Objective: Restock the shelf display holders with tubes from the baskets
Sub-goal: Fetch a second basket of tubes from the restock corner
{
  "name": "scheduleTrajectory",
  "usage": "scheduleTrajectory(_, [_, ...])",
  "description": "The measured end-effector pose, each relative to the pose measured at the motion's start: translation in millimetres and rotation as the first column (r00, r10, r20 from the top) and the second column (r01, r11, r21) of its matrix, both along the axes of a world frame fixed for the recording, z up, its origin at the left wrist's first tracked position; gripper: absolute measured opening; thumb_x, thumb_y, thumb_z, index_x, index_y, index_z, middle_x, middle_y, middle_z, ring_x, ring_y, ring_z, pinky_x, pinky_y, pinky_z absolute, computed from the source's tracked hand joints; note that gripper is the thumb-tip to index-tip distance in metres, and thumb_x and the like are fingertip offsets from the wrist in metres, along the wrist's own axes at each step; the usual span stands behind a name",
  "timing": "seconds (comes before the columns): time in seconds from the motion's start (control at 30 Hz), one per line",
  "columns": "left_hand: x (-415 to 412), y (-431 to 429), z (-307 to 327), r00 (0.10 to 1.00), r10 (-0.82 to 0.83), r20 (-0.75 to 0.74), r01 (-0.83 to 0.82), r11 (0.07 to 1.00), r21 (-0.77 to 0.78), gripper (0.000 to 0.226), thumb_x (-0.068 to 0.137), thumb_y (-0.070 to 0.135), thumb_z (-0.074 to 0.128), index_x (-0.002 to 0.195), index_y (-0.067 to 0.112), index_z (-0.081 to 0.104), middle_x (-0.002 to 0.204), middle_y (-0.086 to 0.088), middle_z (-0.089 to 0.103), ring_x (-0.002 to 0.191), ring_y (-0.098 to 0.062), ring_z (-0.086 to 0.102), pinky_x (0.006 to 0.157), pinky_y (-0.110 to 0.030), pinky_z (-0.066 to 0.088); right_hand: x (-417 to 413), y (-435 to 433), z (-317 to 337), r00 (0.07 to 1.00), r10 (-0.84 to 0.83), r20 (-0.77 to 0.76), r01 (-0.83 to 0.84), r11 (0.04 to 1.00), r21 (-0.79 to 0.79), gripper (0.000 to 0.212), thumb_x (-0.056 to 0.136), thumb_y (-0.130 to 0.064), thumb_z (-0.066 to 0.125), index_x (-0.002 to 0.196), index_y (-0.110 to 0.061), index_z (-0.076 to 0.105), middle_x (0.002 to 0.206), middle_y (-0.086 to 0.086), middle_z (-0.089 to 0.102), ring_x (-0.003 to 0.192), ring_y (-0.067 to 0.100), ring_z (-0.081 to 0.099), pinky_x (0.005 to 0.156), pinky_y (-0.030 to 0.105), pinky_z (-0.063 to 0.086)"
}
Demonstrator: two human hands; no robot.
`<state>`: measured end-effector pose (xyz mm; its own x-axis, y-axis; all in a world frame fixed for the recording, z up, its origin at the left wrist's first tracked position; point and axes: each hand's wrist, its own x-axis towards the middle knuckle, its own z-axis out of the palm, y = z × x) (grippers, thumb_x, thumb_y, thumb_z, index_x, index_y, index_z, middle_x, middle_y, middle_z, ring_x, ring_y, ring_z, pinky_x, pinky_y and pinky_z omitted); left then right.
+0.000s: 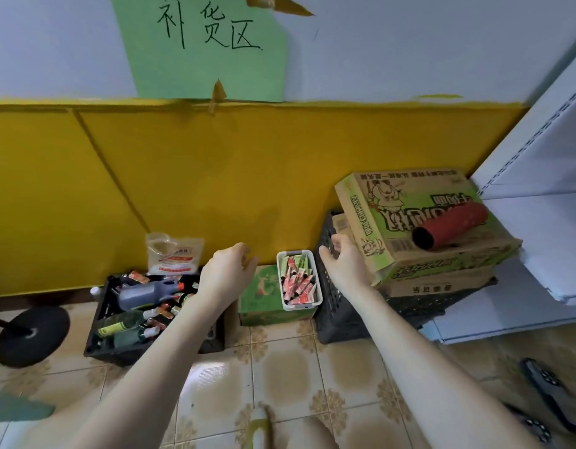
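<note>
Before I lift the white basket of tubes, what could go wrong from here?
1. The white basket sits near the right edge of a green box; an uneven lift could tip it and spill the loose tubes.
2. The right hand is close to the tilted cardboard box; a bump might send the red cylinder rolling off.
3. The left hand reaches over the black crate of bottles; a low forearm could knock them.

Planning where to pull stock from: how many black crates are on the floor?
2. One black crate sits left, full of bottles; the second black crate stands right of the white basket, under stacked cardboard boxes. Others may be out of view.
</note>
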<state>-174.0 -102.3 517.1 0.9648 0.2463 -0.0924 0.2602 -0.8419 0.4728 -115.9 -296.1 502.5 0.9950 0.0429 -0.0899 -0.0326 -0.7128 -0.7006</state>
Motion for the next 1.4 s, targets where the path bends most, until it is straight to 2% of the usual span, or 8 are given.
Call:
scheduleTrajectory(0.07, [21.1, -2.1, -5.8, 1.0, -0.014, -0.021, 0.014, 0.999, -0.032, 0.037, 0.095, 0.03, 0.048, 0.125, 0.009, 0.054, 0.114, -0.01, 0.065, 0.103, -0.03, 0.059, 0.078, -0.036, 0.05, 16.8, 1.3, -6.1, 1.0, -0.005, -0.02, 0.004, 1.0, -0.023, 0.043, 0.096, -0.025, 0.05, 0.133, -0.005, 0.043, 0.13, 0.01, 0.052, 0.118, 0.021, 0.051, 0.083, 0.02, 0.038])
scheduleTrajectory(0.17, [51.6, -5.0, -19.5, 0.997, -0.034, -0.062, 0.031, 0.998, -0.052, 0.034, 0.096, 0.028, 0.047, 0.121, 0.007, 0.055, 0.108, -0.01, 0.067, 0.1, -0.029, 0.061, 0.077, -0.039, 0.052, 45.5, 2.2, -20.0, 0.999, -0.009, -0.054, 0.007, 0.999, -0.033, 0.038, 0.095, -0.023, 0.051, 0.128, -0.004, 0.047, 0.123, 0.012, 0.056, 0.109, 0.023, 0.054, 0.082, 0.028, 0.042])
scheduleTrajectory(0.5, [129.0, -3.4, -78.9, 0.985, 0.037, -0.17, -0.044, 0.998, -0.033, 0.031, 0.095, 0.029, 0.05, 0.116, 0.008, 0.058, 0.105, -0.011, 0.067, 0.099, -0.031, 0.06, 0.071, -0.036, 0.049, 141.9, 3.5, -71.3, 0.982, 0.077, -0.174, -0.089, 0.994, -0.062, 0.033, 0.094, -0.02, 0.053, 0.123, -0.003, 0.051, 0.121, 0.013, 0.057, 0.11, 0.026, 0.055, 0.081, 0.027, 0.041])
scheduleTrajectory(0.7, [150.8, -5.3, -126.6, 0.959, 0.064, -0.278, -0.092, 0.992, -0.091, 0.031, 0.094, 0.028, 0.049, 0.117, 0.01, 0.057, 0.1, -0.012, 0.068, 0.094, -0.034, 0.061, 0.075, -0.042, 0.052, 160.4, 9.9, -122.1, 0.953, 0.089, -0.289, -0.122, 0.987, -0.101, 0.029, 0.094, -0.018, 0.053, 0.115, 0.002, 0.053, 0.112, 0.018, 0.061, 0.105, 0.032, 0.057, 0.082, 0.037, 0.045])
scheduleTrajectory(0.8, [159.9, -2.8, -156.7, 0.953, 0.058, -0.298, -0.093, 0.99, -0.105, 0.032, 0.094, 0.028, 0.049, 0.12, 0.01, 0.056, 0.101, -0.011, 0.069, 0.095, -0.032, 0.063, 0.073, -0.04, 0.053, 163.9, 12.9, -151.8, 0.946, 0.078, -0.314, -0.116, 0.988, -0.106, 0.028, 0.093, -0.018, 0.054, 0.114, 0.002, 0.055, 0.112, 0.018, 0.062, 0.104, 0.03, 0.058, 0.081, 0.036, 0.045])
scheduleTrajectory(1.03, [184.9, 8.4, -274.6, 0.942, 0.027, -0.334, -0.064, 0.993, -0.102, 0.032, 0.095, 0.029, 0.049, 0.119, 0.01, 0.056, 0.106, -0.014, 0.067, 0.098, -0.033, 0.062, 0.075, -0.04, 0.052, 188.8, 17.5, -263.9, 0.947, -0.01, -0.322, -0.032, 0.992, -0.124, 0.028, 0.092, -0.019, 0.055, 0.116, -0.003, 0.054, 0.107, 0.013, 0.061, 0.1, 0.03, 0.058, 0.068, 0.025, 0.035])
scheduleTrajectory(1.27, [199.2, 4.6, -408.0, 0.923, -0.011, -0.385, -0.038, 0.992, -0.118, 0.033, 0.094, 0.027, 0.047, 0.122, 0.011, 0.055, 0.104, -0.017, 0.068, 0.097, -0.036, 0.062, 0.078, -0.041, 0.052, 208.7, 12.6, -386.9, 0.941, -0.096, -0.325, 0.032, 0.98, -0.196, 0.036, 0.094, -0.019, 0.052, 0.125, -0.001, 0.049, 0.118, 0.02, 0.059, 0.11, 0.035, 0.054, 0.082, 0.036, 0.042])
scheduleTrajectory(1.4, [207.3, -1.8, -469.2, 0.914, -0.03, -0.406, -0.031, 0.989, -0.143, 0.033, 0.094, 0.024, 0.048, 0.123, 0.009, 0.053, 0.111, -0.018, 0.065, 0.101, -0.037, 0.06, 0.079, -0.04, 0.049, 224.1, 9.0, -442.8, 0.934, -0.14, -0.328, 0.059, 0.968, -0.246, 0.045, 0.094, -0.018, 0.052, 0.135, -0.001, 0.042, 0.132, 0.018, 0.051, 0.121, 0.032, 0.048, 0.089, 0.034, 0.04])
